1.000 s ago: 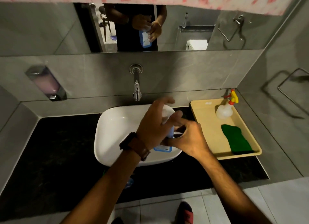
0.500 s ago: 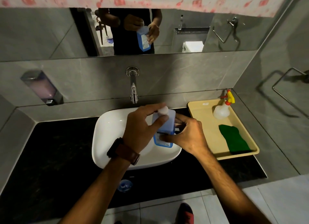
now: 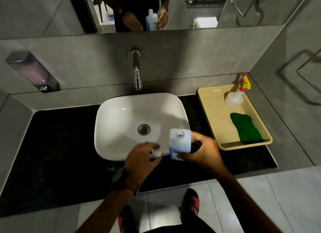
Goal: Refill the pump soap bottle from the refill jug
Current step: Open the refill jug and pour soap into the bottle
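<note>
1. Two hands work over the front edge of the black counter [image 3: 57, 145], which carries a white basin [image 3: 121, 121] at its middle and a beige tray [image 3: 213, 111] at its right end, against the wall.
2. On the tray stand a spray bottle [image 3: 233, 99] at the back and a green cloth [image 3: 245, 128] toward the front, neither touched.
3. At the basin's front right corner the refill jug [image 3: 179, 142] stands upright, long axis vertical, its open mouth facing up.
4. Closed round the jug's right side and base, the right hand [image 3: 203, 151] bears it.
5. Just left of the jug, the left hand [image 3: 140, 159] pinches the small white cap [image 3: 157, 152] in its fingertips.
6. No pump soap bottle is plainly in view, so which way the jug must tip cannot be told; the right hand would do the pouring.
</note>
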{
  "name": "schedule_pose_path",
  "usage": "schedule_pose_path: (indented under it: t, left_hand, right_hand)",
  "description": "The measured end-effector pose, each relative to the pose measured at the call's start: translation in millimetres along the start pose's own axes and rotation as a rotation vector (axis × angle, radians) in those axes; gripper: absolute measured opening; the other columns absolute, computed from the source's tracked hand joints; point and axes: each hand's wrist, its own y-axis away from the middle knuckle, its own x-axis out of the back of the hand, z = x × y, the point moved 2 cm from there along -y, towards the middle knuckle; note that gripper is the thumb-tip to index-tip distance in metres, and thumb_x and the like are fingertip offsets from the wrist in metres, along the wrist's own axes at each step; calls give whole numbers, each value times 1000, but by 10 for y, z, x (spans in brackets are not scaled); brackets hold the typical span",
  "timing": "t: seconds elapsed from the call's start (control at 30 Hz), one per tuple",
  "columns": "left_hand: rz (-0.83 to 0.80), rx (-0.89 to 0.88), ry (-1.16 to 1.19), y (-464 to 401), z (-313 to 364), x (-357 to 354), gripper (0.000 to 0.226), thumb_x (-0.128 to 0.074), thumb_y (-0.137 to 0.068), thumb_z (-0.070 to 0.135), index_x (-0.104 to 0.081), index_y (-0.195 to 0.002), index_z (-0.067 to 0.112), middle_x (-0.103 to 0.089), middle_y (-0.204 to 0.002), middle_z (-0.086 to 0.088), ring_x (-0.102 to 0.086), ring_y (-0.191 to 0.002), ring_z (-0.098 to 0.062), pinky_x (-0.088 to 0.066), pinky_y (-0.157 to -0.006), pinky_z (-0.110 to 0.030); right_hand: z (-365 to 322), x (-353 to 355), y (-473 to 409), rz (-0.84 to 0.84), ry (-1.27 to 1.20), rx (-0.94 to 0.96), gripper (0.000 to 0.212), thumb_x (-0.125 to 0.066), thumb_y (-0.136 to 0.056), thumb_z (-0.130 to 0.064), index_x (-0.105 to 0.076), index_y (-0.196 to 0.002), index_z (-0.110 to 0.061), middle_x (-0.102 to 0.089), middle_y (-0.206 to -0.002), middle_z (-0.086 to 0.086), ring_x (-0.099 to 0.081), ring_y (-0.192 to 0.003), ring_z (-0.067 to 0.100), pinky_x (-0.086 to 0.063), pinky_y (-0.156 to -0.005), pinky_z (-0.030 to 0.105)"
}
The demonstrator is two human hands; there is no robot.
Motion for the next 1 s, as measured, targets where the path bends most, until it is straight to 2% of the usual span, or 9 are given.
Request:
schedule_pose_path:
  t: [0.1, 0.2, 0.33, 0.47, 0.53, 0.63, 0.8, 0.9, 1.0]
  left_hand:
    - [-150, 128, -92, 172, -282, -564, 28, -75, -79, 29, -72, -106, 20, -73, -105, -6, -66, -99, -32, -52, -81, -37]
    - [-232, 184, -115, 199, -466, -916, 24, -66, -87, 23, -70, -109, 16, -71, -111, -10, -64, -106, -33, -47, -83, -38]
    - [-277, 243, -191, 153, -655, -1173, 12, -62, -87, 15, -70, -91, 9, -72, -92, -17, -68, -89, -37, -42, -65, -36]
    - [-320, 294, -279, 75, -712, -1266, 15, -56, -93, 18, -68, -96, 11, -72, -100, -16, -68, -96, -38, -53, -75, -40]
    - [-349, 284, -314, 65, -697, -1300, 16, -53, -95, 18, -68, -97, 11, -72, -103, -16, -68, -99, -38, -56, -79, -43]
    - [-405, 299, -404, 117, -773, -1296, 19, -48, -97, 14, -66, -98, 10, -71, -106, -16, -68, -101, -38, -56, -81, -45]
    - [-479, 292, -509, 34, -707, -1172, 22, -46, -97, 12, -67, -102, 12, -72, -109, -14, -68, -103, -37, -55, -83, -44]
    - [-460, 241, -485, 22, -523, -1116, 16, -50, -96, 20, -63, -105, 15, -68, -113, -10, -64, -107, -34, -55, -81, -44]
    - [-212, 66, -364, 233, -432, -897, 27, -66, -87, 33, -65, -113, 24, -67, -118, 4, -60, -113, -22, -58, -78, -39]
  right_hand:
    - [314, -132, 138, -15, 8, -60, 73, -100, -52, -45, -67, -117, -53, -68, -109, -42, -67, -101, -14, -50, -83, 4]
    - [623, -300, 261, -18, -32, -148, 79, -100, -53, -49, -68, -125, -39, -70, -112, -37, -68, -104, -12, -52, -83, 6]
    - [900, -499, 349, -52, -42, -219, 79, -100, -58, -44, -67, -129, -31, -68, -110, -36, -62, -106, -20, -46, -84, 0]
    - [1058, -643, 347, -76, -24, -260, 76, -100, -62, -32, -67, -129, -21, -72, -118, -11, -61, -104, -21, -46, -87, 0]
    - [1098, -691, 360, -85, -12, -278, 77, -100, -63, -27, -66, -131, -18, -73, -122, -4, -66, -109, -6, -50, -93, 8]
    - [1155, -891, 367, -101, 2, -283, 76, -99, -65, -21, -65, -133, -13, -73, -124, 4, -69, -116, 18, -57, -101, 33]
    - [1136, -980, 320, -94, -9, -257, 75, -98, -66, -17, -65, -134, -11, -73, -125, 7, -68, -117, 22, -57, -101, 39]
    - [1217, -915, 316, -81, -21, -262, 76, -98, -65, -16, -65, -133, -11, -73, -124, 6, -67, -115, 18, -55, -98, 31]
    - [1335, -876, 349, -97, -17, -284, 75, -99, -63, -15, -65, -130, -16, -73, -118, -3, -67, -110, 12, -51, -90, 10]
